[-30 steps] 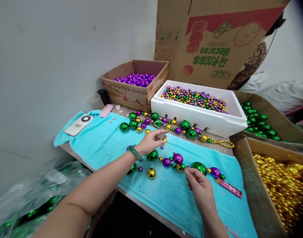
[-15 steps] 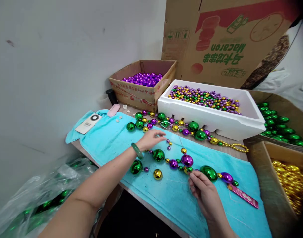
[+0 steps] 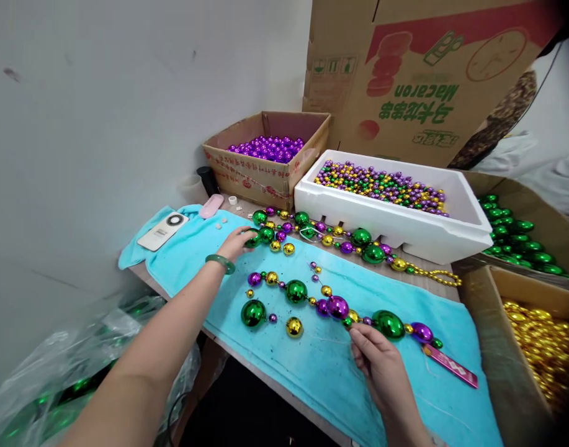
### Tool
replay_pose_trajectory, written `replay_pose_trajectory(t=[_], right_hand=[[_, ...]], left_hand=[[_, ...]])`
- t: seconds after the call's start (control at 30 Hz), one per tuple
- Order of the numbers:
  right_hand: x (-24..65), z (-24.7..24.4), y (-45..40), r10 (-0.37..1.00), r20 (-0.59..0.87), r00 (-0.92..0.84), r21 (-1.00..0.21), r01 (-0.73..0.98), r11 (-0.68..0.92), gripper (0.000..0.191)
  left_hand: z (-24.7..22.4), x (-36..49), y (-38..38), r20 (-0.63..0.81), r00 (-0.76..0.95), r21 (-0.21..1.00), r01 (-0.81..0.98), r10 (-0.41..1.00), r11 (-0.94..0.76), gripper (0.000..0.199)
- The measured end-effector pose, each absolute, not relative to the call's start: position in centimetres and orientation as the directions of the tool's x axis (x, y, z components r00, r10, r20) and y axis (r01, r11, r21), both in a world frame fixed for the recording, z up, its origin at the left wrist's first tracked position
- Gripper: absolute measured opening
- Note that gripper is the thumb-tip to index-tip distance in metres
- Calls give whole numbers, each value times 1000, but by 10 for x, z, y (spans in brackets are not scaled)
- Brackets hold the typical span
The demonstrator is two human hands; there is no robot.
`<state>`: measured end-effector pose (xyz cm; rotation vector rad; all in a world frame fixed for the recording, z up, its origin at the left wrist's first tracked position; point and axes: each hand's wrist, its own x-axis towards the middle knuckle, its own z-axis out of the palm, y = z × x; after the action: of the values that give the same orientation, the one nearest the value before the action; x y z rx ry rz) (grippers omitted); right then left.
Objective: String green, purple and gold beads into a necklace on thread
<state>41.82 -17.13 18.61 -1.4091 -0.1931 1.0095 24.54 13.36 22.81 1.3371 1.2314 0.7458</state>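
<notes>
My left hand (image 3: 236, 243), with a green bangle (image 3: 220, 264) on the wrist, has its fingers round a large green bead (image 3: 252, 238) at the upper left of the blue towel (image 3: 182, 273). My right hand (image 3: 375, 347) pinches a small green bead (image 3: 347, 322) beside a large purple bead (image 3: 337, 307). A strung row of purple, gold and green beads runs across the towel, with a big green bead (image 3: 389, 325) to the right. A loose green bead (image 3: 253, 314) and a gold bead (image 3: 294, 327) lie nearer the front edge.
Behind the towel stand a cardboard box (image 3: 247, 171) of purple beads and a white foam box (image 3: 386, 220) of mixed beads. Boxes of green and gold beads stand at right. A phone (image 3: 163, 231) and a pink packet (image 3: 452, 366) lie on the towel.
My left hand has moved left from the small beads to the large green beads. The purple bead held near my right hand has shifted slightly left and down.
</notes>
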Motion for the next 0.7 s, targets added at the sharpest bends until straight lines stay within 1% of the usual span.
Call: replay_pose_trajectory(t=[0.07, 0.1, 0.17, 0.23, 0.3, 0.37, 0.47, 0.7], right_hand=[[415, 187, -169, 677, -416, 607, -888, -432, -158, 41], [413, 187, -167, 681, -403, 611, -895, -419, -153, 41], [409, 189, -164, 688, -379, 619, -908, -394, -145, 41], [406, 189, -162, 690, -357, 630, -920, -364, -144, 39], [403, 189, -160, 688, -339, 642, -932, -331, -150, 38], [402, 189, -160, 687, -323, 651, -941, -301, -157, 38], [400, 187, -161, 677, -313, 666, -946, -278, -165, 39], [401, 184, -165, 651, -318, 689, -946, -273, -174, 40]], left_hand=[[240, 253, 121, -270, 346, 963, 73, 899, 261, 18], [246, 257, 114, -297, 395, 941, -34, 869, 337, 15], [256, 266, 101, -344, 492, 826, -247, 800, 507, 13], [262, 273, 88, -378, 561, 685, -366, 737, 630, 11], [263, 279, 77, -410, 588, 626, -374, 697, 684, 11], [262, 284, 66, -439, 611, 599, -348, 659, 721, 12], [260, 289, 55, -449, 632, 591, -320, 631, 741, 13], [262, 295, 42, -453, 620, 577, -343, 640, 741, 11]])
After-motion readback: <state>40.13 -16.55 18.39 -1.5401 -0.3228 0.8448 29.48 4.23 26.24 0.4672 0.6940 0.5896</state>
